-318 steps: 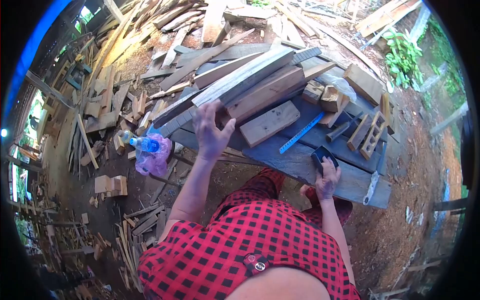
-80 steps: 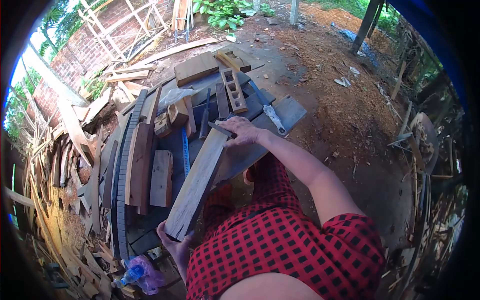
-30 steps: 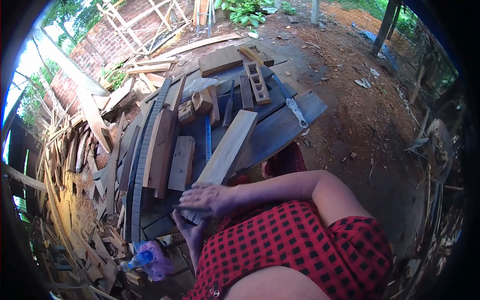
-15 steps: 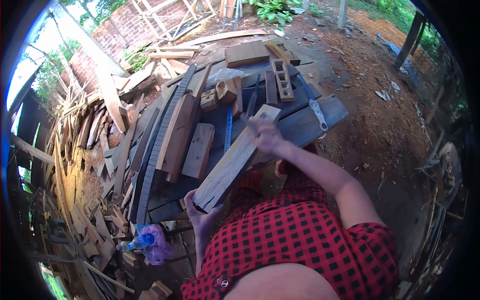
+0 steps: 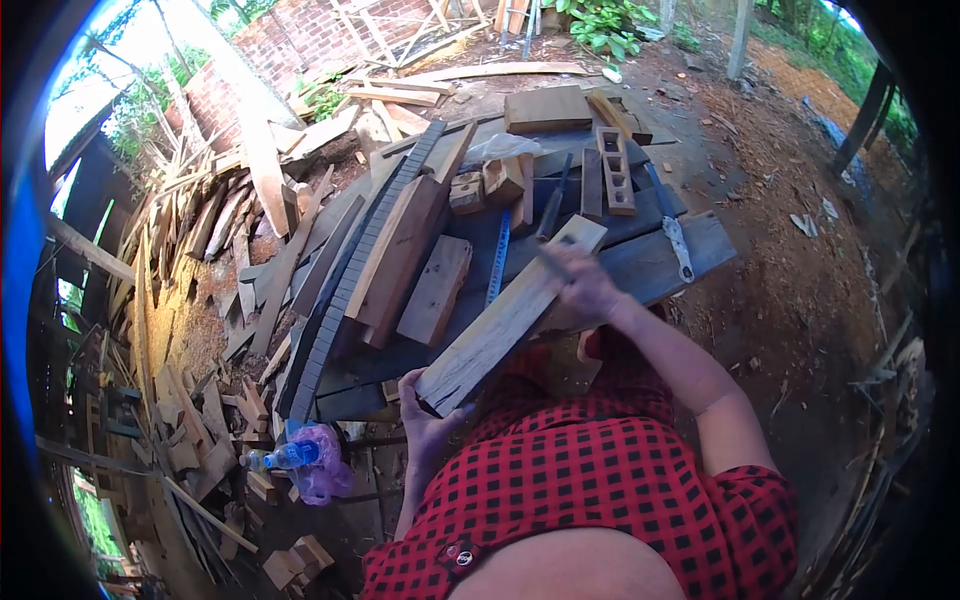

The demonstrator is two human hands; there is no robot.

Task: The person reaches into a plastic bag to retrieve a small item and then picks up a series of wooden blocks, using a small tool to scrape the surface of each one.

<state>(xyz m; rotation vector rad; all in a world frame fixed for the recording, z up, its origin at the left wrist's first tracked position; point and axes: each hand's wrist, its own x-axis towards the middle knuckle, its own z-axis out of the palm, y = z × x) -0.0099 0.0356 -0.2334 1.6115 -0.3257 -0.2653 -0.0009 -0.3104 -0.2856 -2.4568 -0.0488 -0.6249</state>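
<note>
With both hands on the job outdoors, we hold a pale wooden beam at a slant over the near side of a cluttered tabletop. Our left hand cups the beam's near end, fingers curled on one side and thumb on the other, beside dark cracks in the wood. Our right hand, blurred, is closed around a dark tool at the beam's upper face, close to the far end; we cannot make out the tool's exact shape, nor tell whether the beam's underside touches the boards below.

Left of the beam we see a short wooden block and, between it and the dark tool, a blue ruler lying flat. Thick brown timbers and a long strip with crosswise lines line the left side. Past the beam's far end lie a chisel-like tool and a wooden piece with square holes; a white-wrapped handle sits to the right.

On our left, beyond the tabletop's edge, a blue bottle rests against a pink plastic bag, near scattered wood scraps. A brick wall stands behind.
</note>
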